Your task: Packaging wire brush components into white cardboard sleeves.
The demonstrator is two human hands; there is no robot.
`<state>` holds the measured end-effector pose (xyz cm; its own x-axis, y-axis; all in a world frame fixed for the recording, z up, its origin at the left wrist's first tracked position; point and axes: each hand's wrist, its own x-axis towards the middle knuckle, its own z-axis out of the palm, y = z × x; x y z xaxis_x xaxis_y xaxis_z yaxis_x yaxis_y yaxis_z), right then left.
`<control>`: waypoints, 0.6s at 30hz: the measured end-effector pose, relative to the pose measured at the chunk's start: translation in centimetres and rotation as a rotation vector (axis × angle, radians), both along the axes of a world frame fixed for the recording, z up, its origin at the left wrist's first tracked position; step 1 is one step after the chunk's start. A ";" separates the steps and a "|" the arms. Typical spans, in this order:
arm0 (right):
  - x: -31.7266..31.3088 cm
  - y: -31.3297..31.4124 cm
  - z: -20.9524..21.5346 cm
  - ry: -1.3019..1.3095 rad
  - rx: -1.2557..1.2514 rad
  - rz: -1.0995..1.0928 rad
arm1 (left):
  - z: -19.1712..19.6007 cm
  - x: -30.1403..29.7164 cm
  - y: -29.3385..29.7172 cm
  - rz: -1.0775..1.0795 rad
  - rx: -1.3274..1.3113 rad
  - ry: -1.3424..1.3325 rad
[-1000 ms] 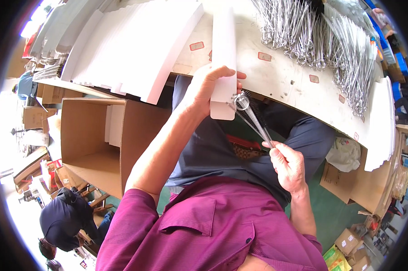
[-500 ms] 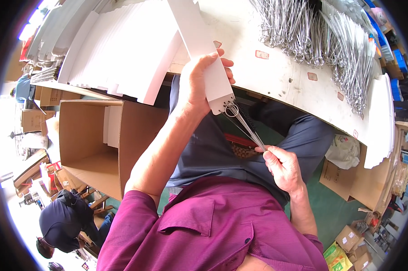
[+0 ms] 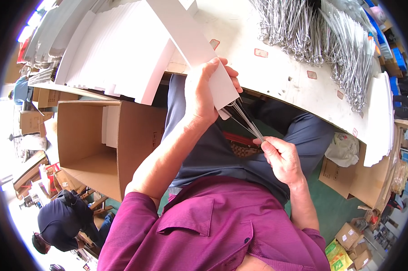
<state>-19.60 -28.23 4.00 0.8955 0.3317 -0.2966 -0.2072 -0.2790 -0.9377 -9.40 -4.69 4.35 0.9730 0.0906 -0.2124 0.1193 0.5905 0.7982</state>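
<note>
A long, narrow white box (image 3: 186, 38) is held slantwise in my left hand (image 3: 201, 92), thumb on top and fingers wrapped round its far side. Its lower end is open and faces my right hand, with a small white flap below. My right hand (image 3: 283, 160) pinches a thin bundle of wire brushes (image 3: 249, 123) with metal stems and some black bristles. The upper ends of the brushes reach into the box's open end; how deep they go is hidden.
Many looped wire brushes (image 3: 298, 38) lie on the table (image 3: 276, 74) at right. White boxes (image 3: 118, 49) stand in rows at left. Below them is an open cardboard carton (image 3: 88, 158) with white boxes inside. Another person (image 3: 66, 221) bends over at lower left.
The looped ends of the brushes, visible outside the box before, have gone into its opening. The box has tilted further, its far end swinging left. My right hand has moved slightly up.
</note>
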 end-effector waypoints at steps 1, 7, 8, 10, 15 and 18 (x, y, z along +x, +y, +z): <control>0.1 0.3 0.1 0.000 -0.001 -0.003 | -0.1 0.0 -0.3 0.030 -0.013 -0.001; 3.2 2.7 1.2 -0.029 -0.058 0.002 | -1.3 -2.5 -2.8 -0.094 -0.013 0.014; 4.3 3.1 1.2 0.009 -0.088 0.020 | -1.4 -2.7 -3.0 -0.091 -0.031 0.002; 5.4 3.3 1.1 0.046 -0.122 0.034 | -1.3 -2.1 -2.9 -0.043 -0.069 0.020; 5.7 1.5 2.3 -0.039 -0.142 0.070 | -0.8 -0.8 -1.8 0.011 -0.093 -0.013; 4.1 -0.9 3.2 0.011 -0.165 0.042 | -0.3 0.0 -1.2 0.037 -0.148 -0.016</control>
